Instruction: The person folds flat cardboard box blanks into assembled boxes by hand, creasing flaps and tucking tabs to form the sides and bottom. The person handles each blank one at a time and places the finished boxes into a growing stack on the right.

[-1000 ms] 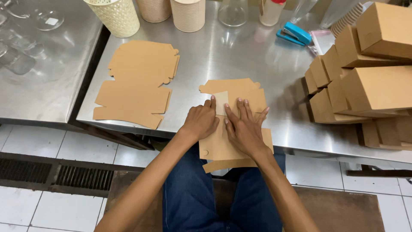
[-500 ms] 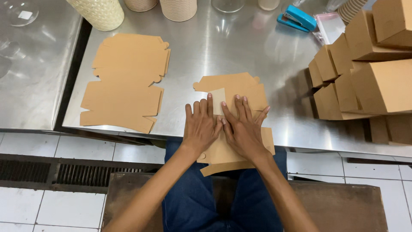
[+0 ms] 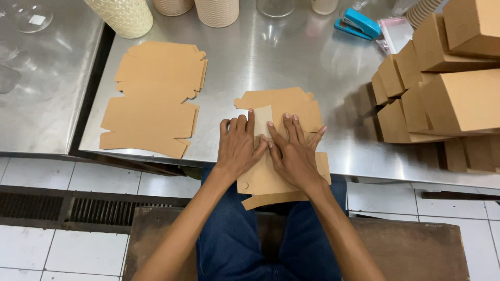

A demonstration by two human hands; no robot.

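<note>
Now, per the head view:
L hand (image 3: 238,148): flat, palm down, fingers spread and pressing on the box blank (image 3: 284,106); nothing gripped, hand fully open.
R hand (image 3: 294,153): same, flat and open, fingers fanned toward the far edge, thumb touching the L hand's thumb side; grips nothing, just presses.
Box blank: brown die-cut cardboard, lying flat at the near edge of the steel table (image 3: 271,57), its near part overhanging the edge above the person's lap. A small paler flap (image 3: 263,118) is folded up between the two index fingers.
Blank stack (image 3: 153,96): more flat brown blanks, left of the hands, well apart from them, on the same table.
Folded boxes (image 3: 448,99): pile of made-up brown boxes at the table's right side, stacked unevenly.
Stapler (image 3: 358,23): blue, far side of table, beside a clear plastic bag (image 3: 396,34).
Cups (image 3: 216,11): pale ribbed containers along the far edge.
Lap: blue jeans (image 3: 245,244), over a brown bench (image 3: 411,250), tiled floor around.
</note>
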